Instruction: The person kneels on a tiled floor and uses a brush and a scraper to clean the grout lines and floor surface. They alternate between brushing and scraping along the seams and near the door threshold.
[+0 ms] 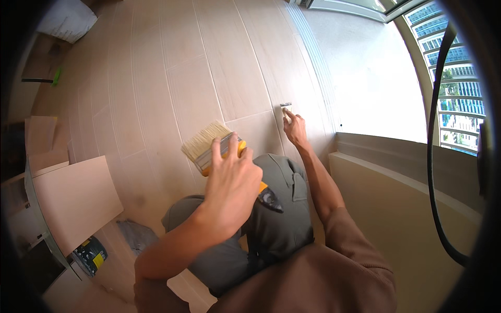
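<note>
While the left hand (233, 180) grips a brush (204, 143), the right hand (296, 129) pinches a metal-edged tool (286, 106) that, overpressed, could scratch the floor (229, 78).

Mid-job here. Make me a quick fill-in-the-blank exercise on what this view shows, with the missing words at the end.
1. The left hand grips a wide ____ with pale bristles.
2. Its handle is yellow with a ____ end.
3. The right hand holds a small tool low over a plank-patterned ____.
4. A black cable hangs toward the picture's ____ side.

Missing words: brush; black; floor; right.
</note>
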Motion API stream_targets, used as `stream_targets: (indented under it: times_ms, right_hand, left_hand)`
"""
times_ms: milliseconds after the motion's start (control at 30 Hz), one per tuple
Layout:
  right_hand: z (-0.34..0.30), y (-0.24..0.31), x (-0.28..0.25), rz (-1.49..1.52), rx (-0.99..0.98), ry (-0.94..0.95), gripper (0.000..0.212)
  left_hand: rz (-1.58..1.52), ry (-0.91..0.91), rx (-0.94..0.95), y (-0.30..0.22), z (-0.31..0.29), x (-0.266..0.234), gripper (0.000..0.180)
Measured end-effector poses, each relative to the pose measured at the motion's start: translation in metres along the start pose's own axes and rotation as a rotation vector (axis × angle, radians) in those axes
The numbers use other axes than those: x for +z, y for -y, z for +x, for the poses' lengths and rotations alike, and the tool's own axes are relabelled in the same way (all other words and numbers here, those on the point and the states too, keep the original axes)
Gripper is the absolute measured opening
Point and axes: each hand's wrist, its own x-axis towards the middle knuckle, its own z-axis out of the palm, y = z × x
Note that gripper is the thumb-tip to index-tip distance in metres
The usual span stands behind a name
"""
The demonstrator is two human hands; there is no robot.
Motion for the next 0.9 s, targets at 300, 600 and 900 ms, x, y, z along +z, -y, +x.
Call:
stream_targets:
  times_ms: [300,600,900]
  right_hand:
    - [0.017,-0.015,0.026,0.006,-0.093,-0.056,0.041]
    - [0.014,-0.002,0.033,0.016,-0.119,0.081,0.048]
    - [0.035,0.009,0.033,-0.018,-0.179,0.146,0.046]
  left_hand:
    - [0.226,0.022,-0.230,-0.025,-0.033,-0.066,0.004]
    - [0.156,0.067,-0.169,-0.023,-0.027,-0.071,0.013]
    - [0.115,0.076,-0.203,-0.015,-0.020,-0.066,0.013]
